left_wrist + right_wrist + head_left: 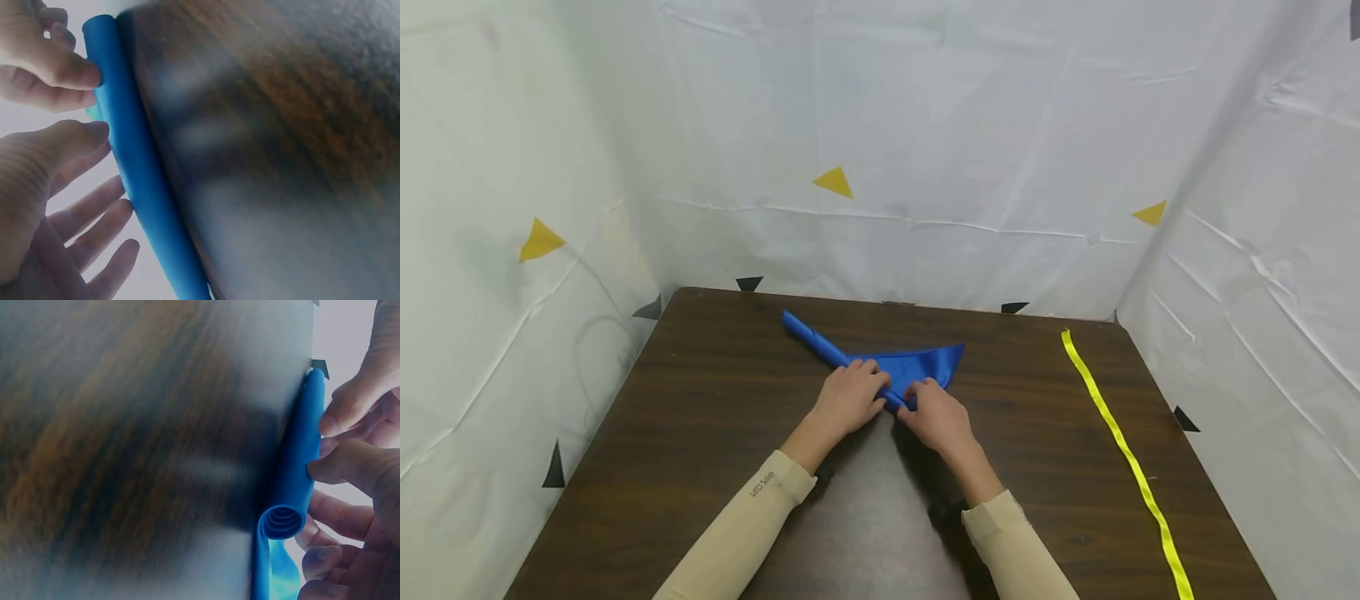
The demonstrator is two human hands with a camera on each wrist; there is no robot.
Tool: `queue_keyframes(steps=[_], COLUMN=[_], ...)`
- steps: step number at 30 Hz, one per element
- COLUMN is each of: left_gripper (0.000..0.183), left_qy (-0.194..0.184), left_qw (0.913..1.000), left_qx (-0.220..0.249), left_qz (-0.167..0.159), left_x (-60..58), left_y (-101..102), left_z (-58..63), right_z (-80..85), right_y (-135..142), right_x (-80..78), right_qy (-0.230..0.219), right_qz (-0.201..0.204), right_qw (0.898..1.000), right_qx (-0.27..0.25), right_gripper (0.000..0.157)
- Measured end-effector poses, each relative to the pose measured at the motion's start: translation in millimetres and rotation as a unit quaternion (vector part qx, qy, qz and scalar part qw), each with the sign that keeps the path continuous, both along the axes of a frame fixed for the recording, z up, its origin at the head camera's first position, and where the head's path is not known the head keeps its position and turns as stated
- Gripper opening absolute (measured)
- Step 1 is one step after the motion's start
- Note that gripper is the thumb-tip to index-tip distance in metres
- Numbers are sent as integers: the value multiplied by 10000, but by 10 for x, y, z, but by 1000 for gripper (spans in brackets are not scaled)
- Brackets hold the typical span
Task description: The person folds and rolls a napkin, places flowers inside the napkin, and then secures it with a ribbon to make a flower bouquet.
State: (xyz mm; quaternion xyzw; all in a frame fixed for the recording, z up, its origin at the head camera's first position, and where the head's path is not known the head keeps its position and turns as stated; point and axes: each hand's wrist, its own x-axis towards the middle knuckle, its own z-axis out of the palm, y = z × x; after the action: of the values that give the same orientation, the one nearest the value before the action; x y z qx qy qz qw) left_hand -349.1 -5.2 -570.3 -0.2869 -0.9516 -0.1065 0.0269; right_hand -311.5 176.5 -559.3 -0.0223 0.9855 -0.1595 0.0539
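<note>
A shiny blue cloth (917,367) lies on the table, part of it rolled into a narrow tube (128,134) that runs slantwise. Its flat, pointed part spreads out beyond the hands, toward the far right. My left hand (852,397) holds the roll near its middle, thumb on the near side and fingers over it. Close to the roll's near right end, my right hand (938,414) pinches it between thumb and fingers. Spiral layers show in the roll's open end (282,522) in the right wrist view.
A long yellow ribbon (1116,433) stretches down the right side of the dark wooden table (700,433). White sheeting (925,125) with yellow and black triangles encloses the table at the back and both sides.
</note>
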Motion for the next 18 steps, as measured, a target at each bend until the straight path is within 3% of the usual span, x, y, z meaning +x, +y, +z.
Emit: queue_keyframes(steps=[10, 18], left_gripper=[20, 26], left_qy=[-26, -98], left_qw=[9999, 9999], left_qx=[4, -69], left_qz=[137, 115], left_x=[-47, -41], left_y=[45, 76], left_z=[-11, -49], right_z=[-68, -65], right_y=[12, 19], right_x=[-8, 9], right_qy=[72, -33], right_qz=[-92, -163], right_qw=[9999, 9998], right_qx=[-89, 79], right_gripper=[38, 32])
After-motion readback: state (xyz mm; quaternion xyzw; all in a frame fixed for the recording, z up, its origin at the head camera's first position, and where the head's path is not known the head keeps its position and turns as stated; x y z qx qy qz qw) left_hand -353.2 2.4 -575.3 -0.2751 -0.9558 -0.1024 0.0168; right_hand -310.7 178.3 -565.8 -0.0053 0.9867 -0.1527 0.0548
